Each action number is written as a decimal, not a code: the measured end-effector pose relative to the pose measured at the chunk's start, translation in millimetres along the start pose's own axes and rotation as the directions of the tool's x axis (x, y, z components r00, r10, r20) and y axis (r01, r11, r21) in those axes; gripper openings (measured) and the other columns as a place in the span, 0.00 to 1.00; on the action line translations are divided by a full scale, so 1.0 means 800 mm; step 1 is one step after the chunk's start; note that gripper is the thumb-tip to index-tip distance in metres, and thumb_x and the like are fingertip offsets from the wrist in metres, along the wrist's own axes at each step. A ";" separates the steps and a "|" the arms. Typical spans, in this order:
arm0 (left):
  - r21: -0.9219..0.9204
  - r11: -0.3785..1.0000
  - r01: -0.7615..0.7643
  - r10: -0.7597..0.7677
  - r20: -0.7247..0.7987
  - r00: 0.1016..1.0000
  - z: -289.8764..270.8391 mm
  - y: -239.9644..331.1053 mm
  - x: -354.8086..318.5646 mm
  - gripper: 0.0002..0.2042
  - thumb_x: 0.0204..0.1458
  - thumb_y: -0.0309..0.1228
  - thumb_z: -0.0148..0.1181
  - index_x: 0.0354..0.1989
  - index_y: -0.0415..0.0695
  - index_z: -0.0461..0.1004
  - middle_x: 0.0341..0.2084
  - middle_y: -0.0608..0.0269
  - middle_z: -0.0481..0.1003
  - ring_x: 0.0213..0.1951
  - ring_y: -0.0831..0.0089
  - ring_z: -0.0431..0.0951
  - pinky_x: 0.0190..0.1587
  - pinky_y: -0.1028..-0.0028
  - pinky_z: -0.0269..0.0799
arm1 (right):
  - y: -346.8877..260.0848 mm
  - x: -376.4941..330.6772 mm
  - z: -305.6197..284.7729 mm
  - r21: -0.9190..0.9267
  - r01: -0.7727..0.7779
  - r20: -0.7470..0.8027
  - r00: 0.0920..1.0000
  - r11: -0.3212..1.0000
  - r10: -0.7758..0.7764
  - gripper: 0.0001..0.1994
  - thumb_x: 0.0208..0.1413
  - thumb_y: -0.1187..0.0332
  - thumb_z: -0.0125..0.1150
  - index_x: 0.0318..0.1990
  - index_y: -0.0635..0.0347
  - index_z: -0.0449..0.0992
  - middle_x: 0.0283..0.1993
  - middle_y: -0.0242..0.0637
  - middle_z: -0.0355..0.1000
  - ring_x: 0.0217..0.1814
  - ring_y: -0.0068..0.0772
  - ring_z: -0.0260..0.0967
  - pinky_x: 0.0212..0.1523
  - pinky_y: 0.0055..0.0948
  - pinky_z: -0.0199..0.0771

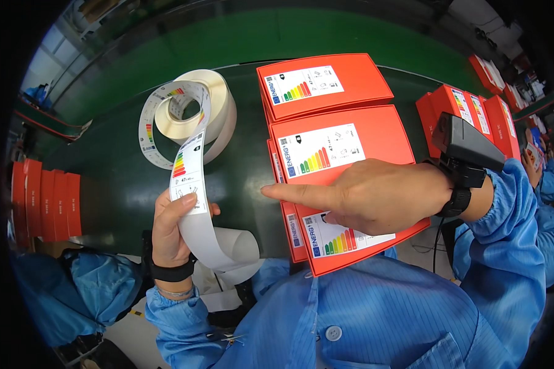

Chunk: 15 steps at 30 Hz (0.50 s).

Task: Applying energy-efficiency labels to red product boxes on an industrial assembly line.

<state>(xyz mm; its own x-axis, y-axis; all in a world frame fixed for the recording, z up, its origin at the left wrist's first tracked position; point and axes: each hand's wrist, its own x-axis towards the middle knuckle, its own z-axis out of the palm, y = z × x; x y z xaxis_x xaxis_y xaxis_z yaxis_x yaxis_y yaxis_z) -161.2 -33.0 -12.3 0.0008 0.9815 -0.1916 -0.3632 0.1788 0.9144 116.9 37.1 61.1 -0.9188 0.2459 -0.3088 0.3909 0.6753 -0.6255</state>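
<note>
My left hand point(171, 229) pinches a strip of printed labels point(188, 161) between thumb and fingers. The strip runs up to a white label roll point(226, 111) standing on the dark green surface, and its bare backing paper point(218, 249) curls down below my hand. My right hand point(378, 195) lies over the nearest red box point(406, 237), index finger stretched out to the left. Beneath it is that box's colour-barred label point(332, 240), partly covered by the hand. Farther away, the middle red box point(388, 132) and the far red box point(366, 77) carry similar labels.
Several red boxes point(54, 206) stand in a row at the left. More labelled red boxes point(440, 101) are at the right. A green band point(240, 40) runs along the back. Blue-sleeved people point(61, 289) are close by on both sides.
</note>
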 end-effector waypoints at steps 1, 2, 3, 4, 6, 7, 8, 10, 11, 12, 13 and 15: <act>-0.003 1.000 0.000 0.000 0.004 1.000 -0.001 0.000 0.000 0.16 0.47 0.34 0.53 0.40 0.35 0.67 0.14 0.57 0.68 0.17 0.72 0.67 0.35 0.68 0.68 | 0.001 0.000 0.000 0.000 0.007 -0.006 1.000 1.000 -0.007 0.36 0.47 0.78 0.48 0.65 0.61 0.41 0.17 0.41 0.63 0.20 0.38 0.64 0.20 0.35 0.60; -0.006 1.000 0.000 0.000 0.009 1.000 -0.003 0.000 0.000 0.16 0.47 0.34 0.53 0.40 0.35 0.67 0.14 0.56 0.68 0.17 0.72 0.67 0.35 0.68 0.68 | 0.001 0.001 0.001 -0.002 0.014 -0.013 1.000 1.000 -0.014 0.36 0.47 0.78 0.49 0.65 0.61 0.41 0.17 0.41 0.63 0.19 0.38 0.63 0.20 0.34 0.60; -0.006 1.000 0.000 0.000 0.009 1.000 -0.005 0.000 0.001 0.16 0.47 0.34 0.53 0.40 0.35 0.67 0.14 0.56 0.68 0.17 0.72 0.67 0.35 0.68 0.68 | 0.001 0.001 0.001 0.000 0.022 -0.019 1.000 1.000 -0.022 0.36 0.48 0.77 0.49 0.65 0.61 0.41 0.16 0.40 0.63 0.19 0.38 0.63 0.19 0.34 0.59; -0.071 0.997 0.019 -0.017 0.032 0.999 -0.008 0.000 0.001 0.15 0.46 0.31 0.55 0.40 0.34 0.68 0.19 0.55 0.71 0.22 0.70 0.72 0.36 0.70 0.71 | 0.001 0.001 0.001 0.001 0.030 -0.025 0.999 1.000 -0.030 0.36 0.48 0.77 0.49 0.65 0.61 0.41 0.16 0.40 0.62 0.19 0.37 0.63 0.19 0.34 0.59; -0.134 0.990 0.039 -0.032 0.057 0.998 -0.009 0.000 0.001 0.14 0.45 0.28 0.56 0.39 0.33 0.68 0.24 0.53 0.74 0.26 0.68 0.77 0.36 0.72 0.75 | -0.001 0.002 0.000 -0.017 0.022 -0.015 1.000 1.000 -0.022 0.36 0.48 0.77 0.49 0.65 0.61 0.41 0.16 0.40 0.62 0.19 0.37 0.63 0.19 0.34 0.59; -0.070 0.997 0.024 -0.022 0.027 0.999 -0.006 0.000 0.000 0.15 0.46 0.31 0.55 0.39 0.33 0.68 0.19 0.55 0.71 0.22 0.70 0.72 0.36 0.70 0.71 | -0.002 0.002 -0.001 -0.035 0.013 -0.004 1.000 0.999 -0.013 0.36 0.48 0.76 0.49 0.65 0.61 0.41 0.16 0.39 0.62 0.19 0.37 0.63 0.19 0.33 0.59; -0.006 1.000 0.011 -0.011 -0.002 1.000 -0.005 -0.001 0.000 0.16 0.47 0.34 0.54 0.40 0.34 0.67 0.13 0.56 0.68 0.17 0.72 0.67 0.36 0.68 0.68 | -0.002 0.001 0.000 -0.035 0.012 -0.005 1.000 0.999 -0.012 0.36 0.48 0.76 0.49 0.65 0.61 0.41 0.16 0.39 0.62 0.19 0.37 0.63 0.19 0.33 0.59; -0.009 1.000 0.011 -0.011 -0.001 1.000 -0.005 -0.001 0.000 0.16 0.47 0.33 0.54 0.39 0.34 0.68 0.13 0.56 0.68 0.17 0.72 0.67 0.36 0.68 0.68 | -0.002 0.000 0.000 -0.051 0.008 -0.006 1.000 0.999 -0.009 0.36 0.48 0.76 0.49 0.66 0.59 0.41 0.17 0.40 0.64 0.19 0.37 0.63 0.20 0.34 0.60; -0.012 1.000 0.012 -0.012 -0.002 1.000 -0.004 -0.002 0.001 0.15 0.46 0.33 0.54 0.39 0.34 0.68 0.13 0.56 0.68 0.17 0.72 0.68 0.36 0.68 0.68 | -0.001 0.000 0.000 -0.051 0.008 -0.007 1.000 0.999 -0.008 0.36 0.48 0.76 0.49 0.66 0.59 0.41 0.17 0.40 0.64 0.19 0.37 0.63 0.20 0.34 0.60; -0.011 1.000 0.012 -0.012 0.000 1.000 -0.004 -0.003 0.001 0.15 0.46 0.33 0.54 0.39 0.34 0.68 0.13 0.56 0.68 0.17 0.72 0.68 0.36 0.68 0.68 | -0.001 -0.001 0.000 -0.005 -0.001 -0.007 1.000 1.000 0.001 0.37 0.49 0.76 0.50 0.66 0.58 0.41 0.17 0.40 0.65 0.20 0.37 0.64 0.21 0.34 0.60; -0.011 1.000 0.009 -0.009 -0.008 1.000 -0.004 -0.004 0.001 0.15 0.46 0.33 0.54 0.39 0.34 0.68 0.13 0.56 0.68 0.17 0.72 0.68 0.36 0.68 0.68 | -0.001 -0.001 -0.001 0.041 -0.008 -0.006 1.000 0.999 0.008 0.37 0.49 0.76 0.50 0.66 0.56 0.40 0.18 0.40 0.65 0.20 0.37 0.65 0.21 0.34 0.61; -0.010 1.000 0.007 -0.007 -0.015 1.000 -0.004 -0.005 0.001 0.15 0.46 0.33 0.54 0.39 0.34 0.68 0.13 0.56 0.68 0.17 0.72 0.68 0.36 0.68 0.68 | -0.002 -0.001 -0.002 0.045 -0.014 0.000 1.000 0.999 0.014 0.37 0.49 0.76 0.50 0.66 0.55 0.40 0.18 0.41 0.66 0.21 0.38 0.65 0.22 0.34 0.61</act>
<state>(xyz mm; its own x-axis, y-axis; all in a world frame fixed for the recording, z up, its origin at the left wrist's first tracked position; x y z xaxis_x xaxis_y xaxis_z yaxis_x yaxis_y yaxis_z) -163.0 -33.0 -17.4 -0.0106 0.9790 -0.2037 -0.3728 0.1851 0.9092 116.7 37.4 63.4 -0.9131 0.2551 -0.3180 0.4060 0.6400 -0.6523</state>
